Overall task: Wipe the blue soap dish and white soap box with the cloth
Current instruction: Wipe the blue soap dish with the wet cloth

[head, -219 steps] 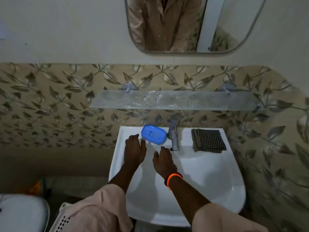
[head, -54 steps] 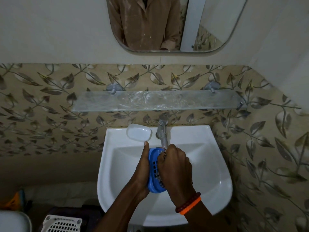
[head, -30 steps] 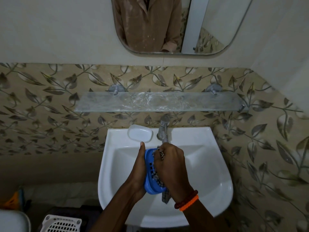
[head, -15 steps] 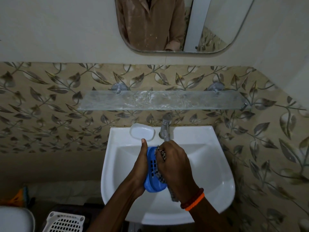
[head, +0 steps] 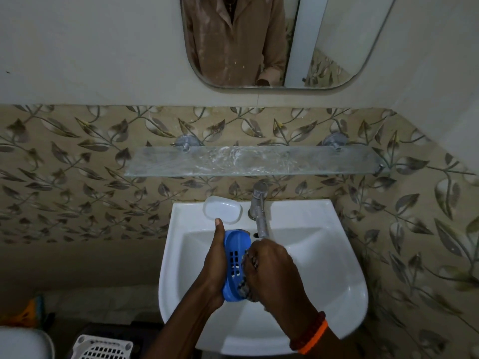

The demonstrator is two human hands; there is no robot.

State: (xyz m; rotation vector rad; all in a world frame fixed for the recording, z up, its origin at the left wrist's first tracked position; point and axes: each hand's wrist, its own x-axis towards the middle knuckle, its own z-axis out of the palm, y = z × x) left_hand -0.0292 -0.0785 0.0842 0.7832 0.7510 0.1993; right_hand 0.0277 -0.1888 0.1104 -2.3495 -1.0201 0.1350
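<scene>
The blue soap dish, with slotted holes, is held on edge over the basin of the white sink. My left hand grips its left side, thumb pointing up. My right hand is closed on the checked cloth and presses it against the dish's right face; only a little of the cloth shows. The white soap box lies on the sink's back ledge, left of the tap, untouched.
A metal tap rises at the back of the sink, just above my hands. A glass shelf spans the leaf-patterned wall, with a mirror above. A white slotted basket stands on the floor at lower left.
My right hand with the cloth has slid down the dish's face, uncovering more of its upper half. The left hand keeps the same grip.
</scene>
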